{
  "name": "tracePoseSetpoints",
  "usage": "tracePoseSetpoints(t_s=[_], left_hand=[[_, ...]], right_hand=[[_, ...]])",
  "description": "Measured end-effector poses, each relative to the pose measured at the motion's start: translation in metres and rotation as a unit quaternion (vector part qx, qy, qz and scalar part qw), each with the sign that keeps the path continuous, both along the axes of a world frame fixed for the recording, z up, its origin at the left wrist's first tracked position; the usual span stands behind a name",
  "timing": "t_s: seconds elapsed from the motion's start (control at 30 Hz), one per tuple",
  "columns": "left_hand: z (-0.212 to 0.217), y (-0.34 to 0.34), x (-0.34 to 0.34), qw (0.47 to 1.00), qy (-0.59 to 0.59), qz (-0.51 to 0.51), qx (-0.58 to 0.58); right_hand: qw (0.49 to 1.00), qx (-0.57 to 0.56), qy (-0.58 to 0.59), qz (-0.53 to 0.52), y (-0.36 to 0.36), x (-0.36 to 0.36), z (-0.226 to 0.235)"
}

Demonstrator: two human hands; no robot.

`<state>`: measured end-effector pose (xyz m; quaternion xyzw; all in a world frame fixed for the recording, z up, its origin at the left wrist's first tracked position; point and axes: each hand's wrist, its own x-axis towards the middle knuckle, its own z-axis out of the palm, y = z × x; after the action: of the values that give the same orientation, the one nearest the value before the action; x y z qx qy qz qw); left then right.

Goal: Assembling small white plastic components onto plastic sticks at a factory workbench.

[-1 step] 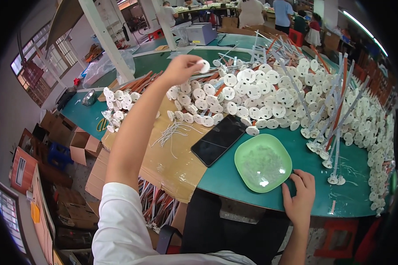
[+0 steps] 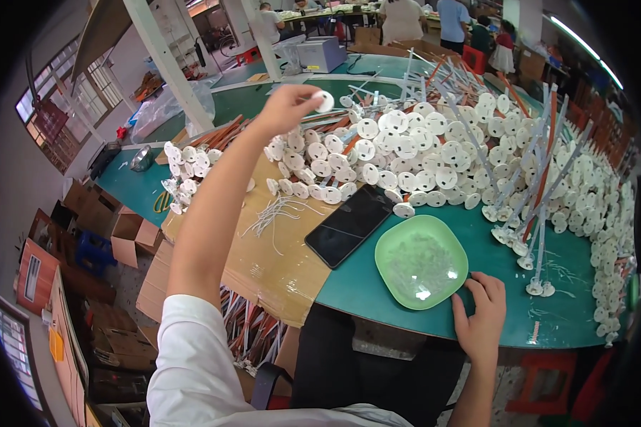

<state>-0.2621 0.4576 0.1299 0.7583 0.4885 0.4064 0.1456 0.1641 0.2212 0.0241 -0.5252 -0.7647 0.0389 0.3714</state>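
Head view: white disc (image 2: 325, 102) small, flat and round, up above far left end of big pile of white discs (image 2: 406, 146). Pile packed close. Black phone (image 2: 350, 226) between pile and green bowl (image 2: 399, 290) with pale bits in it. White strings (image 2: 276, 212) on brown cardboard (image 2: 263, 267). Left hand (image 2: 288, 110) pinches disc, fingers narrow; disc sticks out right of fingertips. Right hand (image 2: 481, 313) by bowl, fingers bent, loosely apart; cannot tell if they touch bowl.

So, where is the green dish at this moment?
In the head view, the green dish is right of centre, between the black phone and the right hand.
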Motion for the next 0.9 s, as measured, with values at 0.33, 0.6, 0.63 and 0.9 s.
tracePoseSetpoints(t_s=[0.33, 0.6, 0.63, 0.9], left_hand=[[0.106, 0.005, 0.095, 0.987, -0.03, -0.028, 0.158], [0.108, 0.059, 0.27, 0.967, 0.092, -0.082, 0.223], [0.104, 0.061, 0.287, 0.968, 0.094, -0.085, 0.217], [0.076, 0.091, 0.341, 0.961, 0.113, -0.113, 0.225]], right_hand=[[0.999, 0.021, -0.027, -0.005, 0.003, 0.004, -0.004], [1.0, 0.03, -0.009, 0.003, -0.002, 0.011, -0.001], [1.0, 0.026, -0.009, 0.002, -0.002, 0.013, -0.002], [0.999, 0.015, 0.0, 0.031, -0.004, 0.018, -0.004]])
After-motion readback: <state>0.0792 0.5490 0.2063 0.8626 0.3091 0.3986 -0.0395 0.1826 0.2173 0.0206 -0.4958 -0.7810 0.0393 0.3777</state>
